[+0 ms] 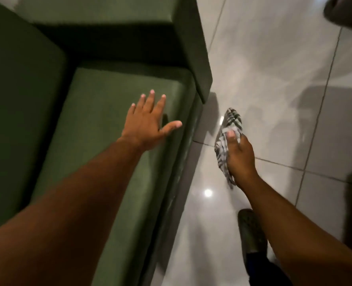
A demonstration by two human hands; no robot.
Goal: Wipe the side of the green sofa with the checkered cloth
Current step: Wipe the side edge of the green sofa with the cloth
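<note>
Right hand (240, 156) is gripping the bunched checkered cloth (227, 141) above the tiled floor (274, 79), just beside the green sofa (109, 141) front edge; left hand (148, 122) is lying spread on the seat cushion; cloth is judged light, limp, best held bunched.

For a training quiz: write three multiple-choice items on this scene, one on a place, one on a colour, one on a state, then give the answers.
1. Where is the left hand?
A. on the sofa seat
B. on the floor
C. on the shoe

2. What colour is the sofa?
A. red
B. green
C. white

3. How is the cloth?
A. spread flat on the floor
B. draped on the armrest
C. bunched in the right hand

Answers: 1 A, open palm lies over the seat cushion; 2 B, all its cushions are green; 3 C, fingers grip it above the tiled floor, off the sofa.
</note>
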